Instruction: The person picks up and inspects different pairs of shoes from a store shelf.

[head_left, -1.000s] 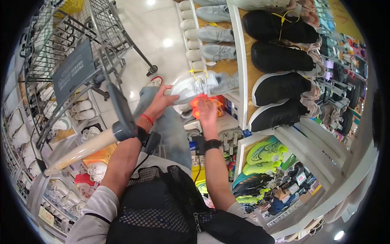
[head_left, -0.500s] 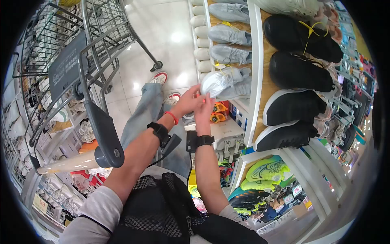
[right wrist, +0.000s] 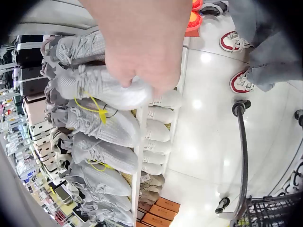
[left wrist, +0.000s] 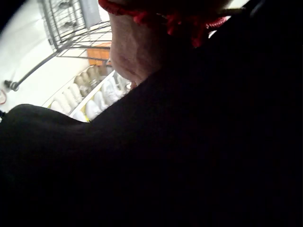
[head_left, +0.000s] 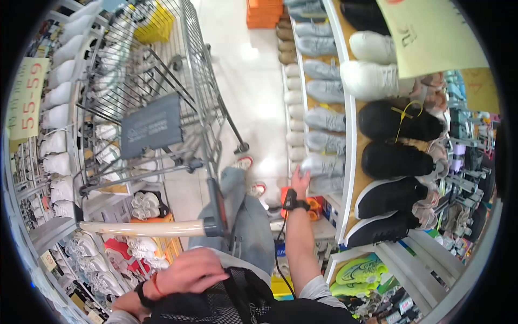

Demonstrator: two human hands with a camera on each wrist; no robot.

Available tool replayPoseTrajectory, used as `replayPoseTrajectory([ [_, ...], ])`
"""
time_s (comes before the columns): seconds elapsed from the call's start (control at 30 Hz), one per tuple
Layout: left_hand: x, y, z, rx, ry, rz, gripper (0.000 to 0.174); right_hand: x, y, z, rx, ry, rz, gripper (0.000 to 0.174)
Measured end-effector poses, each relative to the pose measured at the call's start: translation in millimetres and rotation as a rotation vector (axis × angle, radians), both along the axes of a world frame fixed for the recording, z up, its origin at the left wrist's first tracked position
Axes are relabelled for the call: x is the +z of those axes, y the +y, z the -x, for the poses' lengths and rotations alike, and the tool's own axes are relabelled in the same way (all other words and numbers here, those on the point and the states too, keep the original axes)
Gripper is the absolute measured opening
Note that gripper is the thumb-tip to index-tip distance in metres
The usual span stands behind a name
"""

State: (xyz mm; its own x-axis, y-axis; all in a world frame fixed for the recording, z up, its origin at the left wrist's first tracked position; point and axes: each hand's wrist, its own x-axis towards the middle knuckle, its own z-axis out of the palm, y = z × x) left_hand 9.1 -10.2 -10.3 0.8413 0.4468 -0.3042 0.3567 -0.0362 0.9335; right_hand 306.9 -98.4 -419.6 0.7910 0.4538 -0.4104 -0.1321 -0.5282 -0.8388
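A light grey sneaker (right wrist: 102, 90) with a yellow tag beside it sits in a shelf row of similar pairs, its toe toward the aisle. My right hand (head_left: 300, 182) is at that toe, with thumb and fingers (right wrist: 163, 87) bent over its front. In the head view the same grey sneaker (head_left: 322, 164) lies just past the fingertips. My left hand (head_left: 195, 269) is drawn back before my chest, fingers loosely curled beside the black mesh bag (head_left: 237, 294). Dark fabric fills most of the left wrist view, where part of my left hand (left wrist: 135, 47) shows under a red bracelet.
A shopping cart (head_left: 151, 127) stands at front left, its handle close to my legs. Black sneakers (head_left: 396, 156) line the upper shelf at right. White shoes (head_left: 56, 140) fill the left rack. Orange boxes (head_left: 264, 13) are stacked down the aisle.
Both hands were together at the sneaker's toe; the left has pulled back to my chest, while the right stays at the shoe. The sneaker has settled into the row. My view has tilted up.
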Motion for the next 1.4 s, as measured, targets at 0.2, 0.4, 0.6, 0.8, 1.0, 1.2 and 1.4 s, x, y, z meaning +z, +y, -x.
replayPoseTrajectory([
  [0.2, 56, 37, 31, 0.367, 0.203, -0.995, 0.034, -64, -46, 32, -0.507, 0.695, -0.536, 0.042],
  [0.4, 22, 42, 53, 0.209, 0.541, -0.962, 0.028, 27, -15, 10, 0.068, 0.088, -0.122, 0.053],
  [0.6, 12, 40, 52, 0.24, 0.645, -0.943, 0.033, 5, 0, 1, 0.145, -0.159, 0.243, 0.051],
  [0.8, 14, 37, 54, 0.224, 0.685, -0.96, 0.032, 10, 17, 8, -0.008, -0.237, 0.201, 0.041],
  [1.0, 10, 27, 65, 0.191, 0.65, -0.972, 0.034, -62, 22, -17, 0.283, -0.352, 0.636, 0.023],
  [1.2, 6, 14, 74, 0.196, 0.639, -1.004, 0.035, -43, 16, -6, -0.067, -0.107, 0.504, 0.018],
  [1.4, 6, 6, 80, 0.182, 0.631, -1.005, 0.035, -26, 2, -9, 0.04, -0.208, 0.069, 0.023],
])
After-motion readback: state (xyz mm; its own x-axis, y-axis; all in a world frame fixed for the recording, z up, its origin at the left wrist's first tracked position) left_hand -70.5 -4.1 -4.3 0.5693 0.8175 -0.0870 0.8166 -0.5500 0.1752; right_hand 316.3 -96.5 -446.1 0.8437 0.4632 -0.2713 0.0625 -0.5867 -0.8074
